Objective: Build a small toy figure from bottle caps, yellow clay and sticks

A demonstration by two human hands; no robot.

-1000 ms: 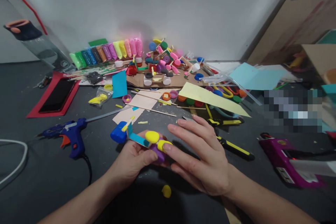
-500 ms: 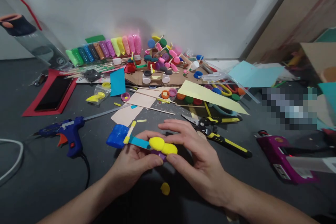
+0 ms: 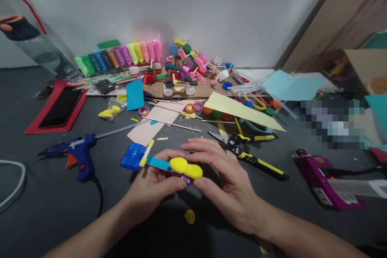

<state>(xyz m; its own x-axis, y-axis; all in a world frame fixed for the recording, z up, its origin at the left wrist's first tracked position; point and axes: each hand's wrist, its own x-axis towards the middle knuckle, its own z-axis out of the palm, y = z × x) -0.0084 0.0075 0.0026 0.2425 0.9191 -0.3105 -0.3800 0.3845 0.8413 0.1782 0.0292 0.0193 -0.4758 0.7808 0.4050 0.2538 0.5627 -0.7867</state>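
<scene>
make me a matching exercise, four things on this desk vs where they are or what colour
1 phone
2 glue gun
3 cutters
4 yellow lumps

A black and yellow
B between the left hand and the right hand
C on a red sheet
D blue, with an orange trigger

Pairs: 1-C, 2-D, 3-A, 4-B

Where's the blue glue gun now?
The blue glue gun lies at left in the head view, below the phone and left of the left hand.
</scene>
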